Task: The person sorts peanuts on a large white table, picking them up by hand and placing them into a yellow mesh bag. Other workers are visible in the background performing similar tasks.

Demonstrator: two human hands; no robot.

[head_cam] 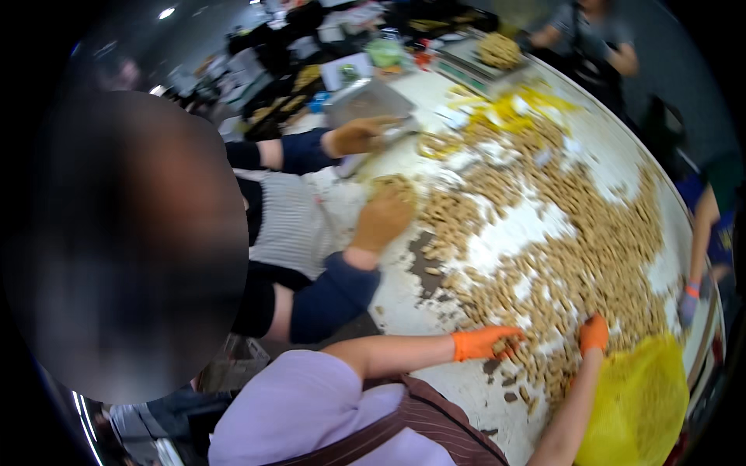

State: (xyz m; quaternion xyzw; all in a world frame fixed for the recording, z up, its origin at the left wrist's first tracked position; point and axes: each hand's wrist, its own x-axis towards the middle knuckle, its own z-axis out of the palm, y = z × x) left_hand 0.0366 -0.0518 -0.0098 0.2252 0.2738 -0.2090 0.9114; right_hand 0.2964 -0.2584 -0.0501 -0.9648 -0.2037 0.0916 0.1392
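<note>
My left hand point(484, 343), in an orange glove, reaches into a wide spread of small tan oblong pieces point(600, 233) that resemble unshelled peanuts. Its fingers curl around several of them. Farther right, my right hand point(594, 333), also gloved in orange, is at the pile with its fingers turned away from view. I cannot tell whether it grips anything. A yellow mesh bag point(635, 402) bulges beside my right wrist and forearm, its lower part cut off by the picture's edge. Dark flat scraps point(510, 397) lie among the pieces near my left hand.
At left, a co-worker's gloved hands point(382, 218) are at a yellowish bundle and a grey plastic tub point(370, 102). Yellow mesh netting point(524, 108) lies on the white table point(431, 381). A scale point(466, 67) bears another bundle. Other people stand along the far and right edges.
</note>
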